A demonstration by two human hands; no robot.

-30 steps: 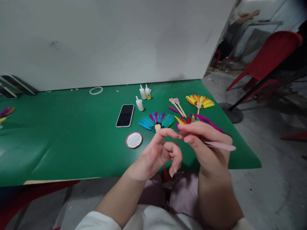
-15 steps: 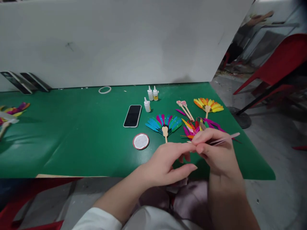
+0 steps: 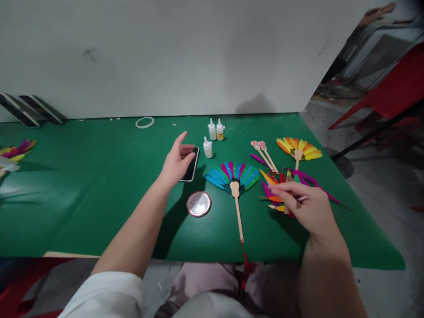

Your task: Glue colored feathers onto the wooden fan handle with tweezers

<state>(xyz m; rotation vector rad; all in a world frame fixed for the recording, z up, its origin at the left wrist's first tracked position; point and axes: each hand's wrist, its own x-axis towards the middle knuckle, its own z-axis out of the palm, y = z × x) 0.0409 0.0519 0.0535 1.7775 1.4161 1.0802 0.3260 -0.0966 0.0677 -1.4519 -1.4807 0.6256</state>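
Observation:
My left hand (image 3: 178,161) is open above the phone (image 3: 193,163), fingers apart and pointing toward the glue bottles; I cannot tell if it touches the phone. My right hand (image 3: 306,205) is pinched on a slim pale pink tool (image 3: 301,199), mostly hidden by the fingers. Under and beside that hand lies a pile of loose colored feathers (image 3: 273,198). Left of it rests a blue, green and magenta feather fan (image 3: 235,189) with a wooden handle and red tassel. A round red-rimmed lid (image 3: 198,204) lies between the fan and my left forearm.
Three small white glue bottles (image 3: 208,149) stand behind the phone. Two wooden fan handles (image 3: 266,154) and a yellow-orange feather fan (image 3: 298,152) lie at the right. A white ring (image 3: 145,123) sits near the white panel (image 3: 185,57). A red chair (image 3: 384,88) stands off the table's right side.
My left hand has left my right hand and moved left, over the phone. My right hand has shifted slightly, still pinching the tool. The fan's handle and tassel are now uncovered.

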